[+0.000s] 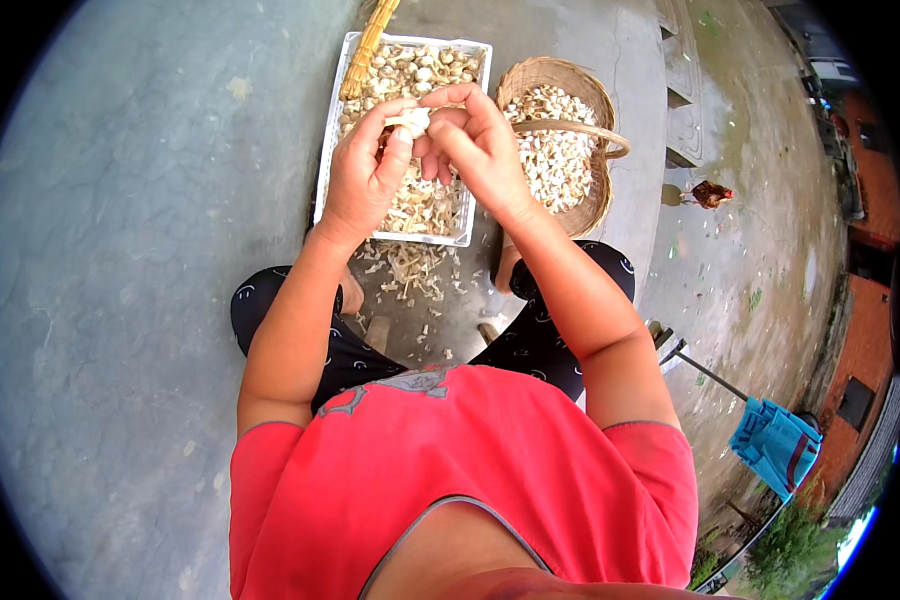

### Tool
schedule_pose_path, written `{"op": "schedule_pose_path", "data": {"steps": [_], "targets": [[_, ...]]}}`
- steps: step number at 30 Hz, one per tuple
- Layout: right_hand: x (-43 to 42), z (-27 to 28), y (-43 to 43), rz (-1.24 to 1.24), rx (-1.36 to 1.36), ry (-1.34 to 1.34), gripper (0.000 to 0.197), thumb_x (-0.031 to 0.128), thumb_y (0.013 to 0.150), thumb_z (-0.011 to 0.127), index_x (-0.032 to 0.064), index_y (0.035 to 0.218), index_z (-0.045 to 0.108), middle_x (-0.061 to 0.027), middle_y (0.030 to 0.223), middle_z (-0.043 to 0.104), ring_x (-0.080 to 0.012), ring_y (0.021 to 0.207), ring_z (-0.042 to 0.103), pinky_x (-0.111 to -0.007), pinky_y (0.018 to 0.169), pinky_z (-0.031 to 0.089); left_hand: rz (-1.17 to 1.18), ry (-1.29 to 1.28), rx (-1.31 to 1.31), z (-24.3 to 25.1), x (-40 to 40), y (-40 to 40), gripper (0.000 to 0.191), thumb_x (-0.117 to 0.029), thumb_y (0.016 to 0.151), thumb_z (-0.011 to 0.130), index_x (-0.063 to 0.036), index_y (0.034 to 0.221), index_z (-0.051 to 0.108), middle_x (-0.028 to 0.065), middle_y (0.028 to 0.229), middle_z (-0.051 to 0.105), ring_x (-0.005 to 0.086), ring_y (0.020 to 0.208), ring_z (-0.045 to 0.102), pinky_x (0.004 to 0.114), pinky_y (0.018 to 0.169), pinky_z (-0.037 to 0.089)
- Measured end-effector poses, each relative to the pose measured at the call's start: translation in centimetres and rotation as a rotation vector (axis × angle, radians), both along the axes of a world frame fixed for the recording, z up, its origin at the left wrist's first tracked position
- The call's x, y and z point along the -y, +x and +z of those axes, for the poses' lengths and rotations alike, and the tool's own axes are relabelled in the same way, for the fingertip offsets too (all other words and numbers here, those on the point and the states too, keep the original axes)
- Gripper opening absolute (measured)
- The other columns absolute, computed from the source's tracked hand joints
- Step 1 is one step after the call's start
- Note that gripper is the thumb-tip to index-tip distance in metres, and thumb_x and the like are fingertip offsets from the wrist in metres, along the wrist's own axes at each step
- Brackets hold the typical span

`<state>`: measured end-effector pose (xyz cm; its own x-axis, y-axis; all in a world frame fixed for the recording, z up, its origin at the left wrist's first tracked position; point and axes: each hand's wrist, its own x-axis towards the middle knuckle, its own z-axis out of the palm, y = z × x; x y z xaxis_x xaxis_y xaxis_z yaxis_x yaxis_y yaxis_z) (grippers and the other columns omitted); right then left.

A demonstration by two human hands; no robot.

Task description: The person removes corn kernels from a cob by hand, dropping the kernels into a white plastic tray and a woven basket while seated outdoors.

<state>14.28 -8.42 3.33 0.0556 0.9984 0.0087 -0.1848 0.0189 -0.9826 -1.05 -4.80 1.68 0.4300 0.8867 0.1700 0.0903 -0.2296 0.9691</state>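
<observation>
Between thumb and fingers, my left hand [367, 169] grips a garlic bulb [414, 121] with a short dry stalk. My right hand [480, 154] is at the bulb's right side, thumb and forefinger curved close to it; whether they pinch a part of it I cannot tell. Both hands are over a white plastic crate [459, 238]. Whole garlic bulbs [424, 73] fill its far part, and dry skins and stalks [424, 206] lie in its near part. To the right stands a wicker basket [607, 191] with a hooped handle, holding many separated garlic cloves [562, 169].
A bundled straw brush [366, 52] rests across the crate's far left corner. Loose garlic skins [412, 270] litter the floor between my feet. A brown hen [711, 195] stands in the yard at right. Farther back is a blue cloth item [776, 446] by a dark pole.
</observation>
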Motion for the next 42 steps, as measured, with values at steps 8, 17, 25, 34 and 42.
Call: {"op": "schedule_pose_path", "data": {"steps": [8,17,25,34,42], "targets": [[-0.3,0.0,0.8,0.066,0.04,-0.087,0.023,0.013,0.09,0.056,0.0014,0.107,0.047,-0.0069,0.07,0.061,-0.0109,0.054,0.058,-0.021,0.045,0.042,-0.022,0.281,-0.118,0.9,0.0,0.4,0.029,-0.007,0.089,0.053,-0.0032,0.118,0.053,0.0115,0.097,0.059,0.0205,0.081,0.06,0.032,0.07,0.049],[-0.1,-0.8,0.8,0.007,0.495,0.13,0.023,0.009,0.088,0.063,-0.0009,0.105,0.052,-0.0038,0.081,0.064,-0.0093,0.068,0.063,-0.022,0.055,0.052,0.07,0.479,-0.244,-0.7,-0.3,0.5,0.024,-0.006,0.087,0.053,-0.0015,0.11,0.049,0.0153,0.097,0.057,0.0303,0.087,0.059,0.038,0.075,0.049],[0.1,-1.3,0.4,-0.11,0.741,0.387,0.032,0.009,0.079,0.072,0.0022,0.104,0.053,-0.004,0.074,0.063,-0.0098,0.062,0.063,-0.023,0.054,0.052,-0.03,0.23,-0.138,0.8,-0.3,0.2,0.022,-0.007,0.094,0.042,0.0022,0.11,0.053,0.0151,0.105,0.059,0.0291,0.095,0.058,0.035,0.082,0.046],[-0.2,-2.3,-0.4,-0.172,0.96,0.478,0.032,0.012,0.074,0.072,0.0036,0.096,0.049,-0.0055,0.064,0.06,-0.0194,0.054,0.062,-0.03,0.049,0.05,-0.018,0.231,-0.162,-0.6,-0.3,-0.1,0.023,-0.009,0.094,0.044,0.0041,0.11,0.053,0.0165,0.106,0.059,0.0311,0.096,0.057,0.036,0.085,0.045],[-0.3,-2.3,-0.1,-0.073,1.008,0.462,0.031,0.016,0.075,0.07,0.0046,0.089,0.044,-0.0062,0.062,0.059,-0.0265,0.051,0.062,-0.036,0.047,0.05,-0.03,0.104,-0.184,-1.4,-0.1,-0.3,0.024,-0.009,0.093,0.044,0.0043,0.11,0.053,0.0182,0.104,0.06,0.0329,0.096,0.057,0.037,0.084,0.046]]}}
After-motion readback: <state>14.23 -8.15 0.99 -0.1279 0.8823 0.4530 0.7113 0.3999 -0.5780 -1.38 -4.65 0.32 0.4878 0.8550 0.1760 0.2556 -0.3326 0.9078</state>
